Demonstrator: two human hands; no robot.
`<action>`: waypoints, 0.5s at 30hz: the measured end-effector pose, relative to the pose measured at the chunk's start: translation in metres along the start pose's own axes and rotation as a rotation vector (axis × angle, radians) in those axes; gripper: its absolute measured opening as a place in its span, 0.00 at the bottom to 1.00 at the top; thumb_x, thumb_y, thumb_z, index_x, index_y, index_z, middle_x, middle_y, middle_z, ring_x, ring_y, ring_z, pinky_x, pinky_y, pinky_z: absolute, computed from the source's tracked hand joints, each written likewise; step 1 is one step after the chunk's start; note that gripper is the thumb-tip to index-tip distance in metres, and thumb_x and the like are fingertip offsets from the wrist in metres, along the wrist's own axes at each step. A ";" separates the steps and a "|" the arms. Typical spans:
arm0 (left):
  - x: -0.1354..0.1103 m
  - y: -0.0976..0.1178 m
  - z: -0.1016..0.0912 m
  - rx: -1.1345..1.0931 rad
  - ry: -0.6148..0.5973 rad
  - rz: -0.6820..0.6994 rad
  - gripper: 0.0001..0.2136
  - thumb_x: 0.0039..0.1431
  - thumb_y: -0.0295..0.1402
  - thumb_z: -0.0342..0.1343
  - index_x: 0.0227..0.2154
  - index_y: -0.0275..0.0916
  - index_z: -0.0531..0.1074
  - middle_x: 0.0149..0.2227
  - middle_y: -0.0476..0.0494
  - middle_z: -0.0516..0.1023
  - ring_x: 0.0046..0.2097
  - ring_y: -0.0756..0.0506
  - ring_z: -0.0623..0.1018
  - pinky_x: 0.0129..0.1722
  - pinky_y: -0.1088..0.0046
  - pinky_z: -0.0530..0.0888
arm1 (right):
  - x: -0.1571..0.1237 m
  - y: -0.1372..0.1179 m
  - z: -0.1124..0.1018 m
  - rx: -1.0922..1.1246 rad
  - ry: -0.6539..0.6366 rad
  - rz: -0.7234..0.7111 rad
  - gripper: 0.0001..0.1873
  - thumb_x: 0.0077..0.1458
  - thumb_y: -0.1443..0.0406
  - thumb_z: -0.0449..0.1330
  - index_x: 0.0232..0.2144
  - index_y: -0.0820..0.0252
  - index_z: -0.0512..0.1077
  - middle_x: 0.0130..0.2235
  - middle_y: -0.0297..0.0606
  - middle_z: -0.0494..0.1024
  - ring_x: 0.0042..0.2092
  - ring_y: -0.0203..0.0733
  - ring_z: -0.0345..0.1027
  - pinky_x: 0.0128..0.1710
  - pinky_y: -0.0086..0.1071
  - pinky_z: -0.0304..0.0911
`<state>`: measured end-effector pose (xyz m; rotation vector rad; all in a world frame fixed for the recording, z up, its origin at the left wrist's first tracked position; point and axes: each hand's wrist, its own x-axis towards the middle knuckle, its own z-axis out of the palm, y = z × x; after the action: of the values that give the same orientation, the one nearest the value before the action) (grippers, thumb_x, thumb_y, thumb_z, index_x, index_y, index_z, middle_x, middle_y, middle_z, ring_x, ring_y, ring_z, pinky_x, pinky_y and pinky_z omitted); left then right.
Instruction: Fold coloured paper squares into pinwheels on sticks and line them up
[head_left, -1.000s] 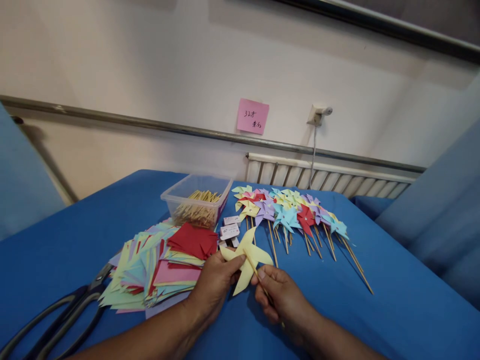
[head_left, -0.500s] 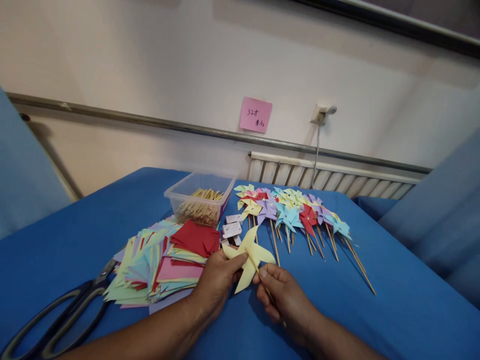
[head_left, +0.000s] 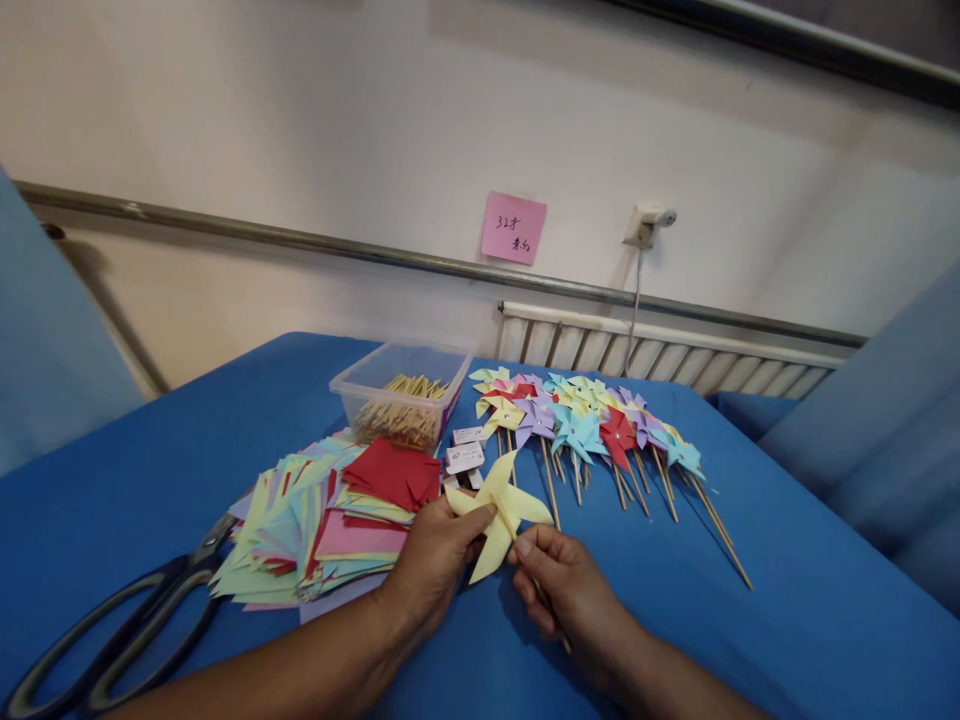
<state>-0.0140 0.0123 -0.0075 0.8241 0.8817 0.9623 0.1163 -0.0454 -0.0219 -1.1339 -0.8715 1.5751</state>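
Between my two hands is a pale yellow paper pinwheel (head_left: 497,553), its back with the stick facing me. My left hand (head_left: 435,560) pinches it near the centre, thumb on top and the other fingers behind the paper. A thin wooden stick (head_left: 541,597) runs from the pinwheel's centre down to the right. My right hand (head_left: 566,590) is closed around this stick a little below the paper. Whether the stick is fastened at the centre I cannot tell, as my left thumb lies close over that spot.
A stack of cut coloured paper (head_left: 322,535) lies left of my hands, beside large scissors (head_left: 150,610). Behind stands a clear plastic box (head_left: 352,390) of wooden sticks. Small white boxes (head_left: 465,458) sit near it. Several pinwheels (head_left: 577,430) lie on the blue cloth at right.
The view has shifted very slightly. Both hands keep their hold on the pinwheel and its stick with hardly any visible movement.
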 end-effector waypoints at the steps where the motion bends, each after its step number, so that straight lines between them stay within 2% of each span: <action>1: 0.000 0.000 0.000 0.001 -0.001 0.003 0.08 0.43 0.31 0.64 0.27 0.34 0.73 0.21 0.48 0.77 0.24 0.49 0.74 0.25 0.75 0.70 | 0.000 0.000 0.000 -0.004 0.007 0.005 0.22 0.45 0.48 0.61 0.27 0.60 0.64 0.15 0.23 0.64 0.10 0.24 0.46 0.09 0.21 0.36; 15: 0.003 -0.006 -0.005 0.002 -0.016 0.008 0.09 0.42 0.33 0.65 0.24 0.34 0.73 0.23 0.46 0.78 0.25 0.47 0.75 0.26 0.74 0.69 | 0.000 0.000 0.000 -0.031 0.013 0.016 0.22 0.43 0.48 0.63 0.26 0.60 0.63 0.15 0.23 0.64 0.10 0.25 0.48 0.09 0.22 0.35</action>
<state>-0.0150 0.0141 -0.0158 0.8364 0.8663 0.9615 0.1167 -0.0454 -0.0216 -1.1741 -0.8828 1.5712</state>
